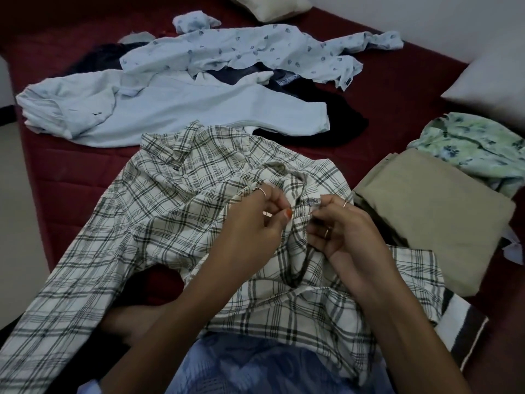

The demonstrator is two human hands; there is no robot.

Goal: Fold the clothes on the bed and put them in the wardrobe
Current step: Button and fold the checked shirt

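Observation:
A white and grey checked shirt (pixel 159 211) lies spread over the dark red bed (pixel 397 81) right in front of me, collar towards the far side. My left hand (pixel 250 223) and my right hand (pixel 343 231) both pinch the bunched front edge of this shirt near its middle, fingertips close together. One sleeve trails down to the lower left. Behind it lie a plain pale blue shirt (pixel 170 109) and a pale blue printed shirt (pixel 241 49), both unfolded, with dark garments (pixel 335 120) partly under them.
A folded khaki garment (pixel 437 220) sits on the right of the bed, with a green floral garment (pixel 483 146) behind it and a striped cloth (pixel 460 322) in front. Pillows lie at the back (pixel 270 7) and right (pixel 494 83). The bed's left edge meets pale floor (pixel 17 180).

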